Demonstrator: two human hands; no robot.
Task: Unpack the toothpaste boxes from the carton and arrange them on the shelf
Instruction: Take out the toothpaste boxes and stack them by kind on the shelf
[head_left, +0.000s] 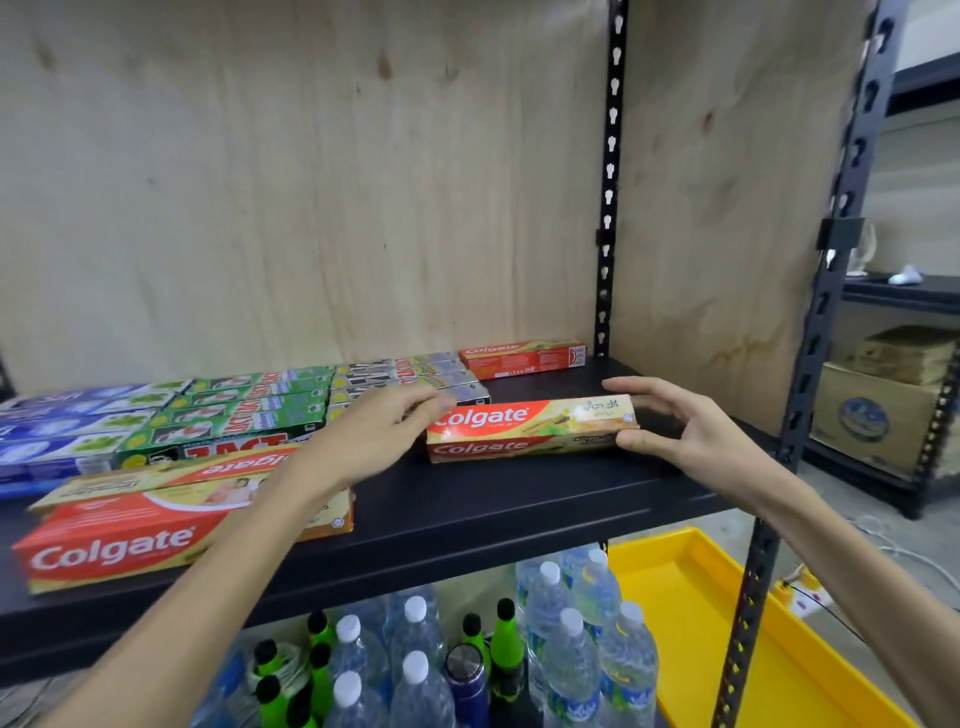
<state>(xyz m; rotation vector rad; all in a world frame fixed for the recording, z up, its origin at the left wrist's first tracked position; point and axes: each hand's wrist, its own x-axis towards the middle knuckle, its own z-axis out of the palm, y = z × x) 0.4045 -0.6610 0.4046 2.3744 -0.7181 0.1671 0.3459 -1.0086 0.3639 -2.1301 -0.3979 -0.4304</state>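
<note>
A red and yellow Colgate toothpaste box (530, 428) lies on the black shelf (467, 514), held between both hands. My left hand (374, 431) has its fingers on the box's left end. My right hand (670, 421) curls round the right end, thumb at the front and fingers behind. Another Colgate box (522, 356) lies at the back by the wall. Two larger Colgate boxes (130, 530) lie at the front left. Green (244, 410), grey (410, 376) and blue (67, 426) toothpaste boxes are lined up in rows behind them. No carton is in view.
A plywood back wall (311, 182) and side panel (727, 208) close the shelf, with black slotted uprights (608, 182). Below stand several water bottles (571, 649) and green bottles (506, 634), beside a yellow tray (727, 623). A cardboard box (872, 415) sits on a neighbouring rack at right.
</note>
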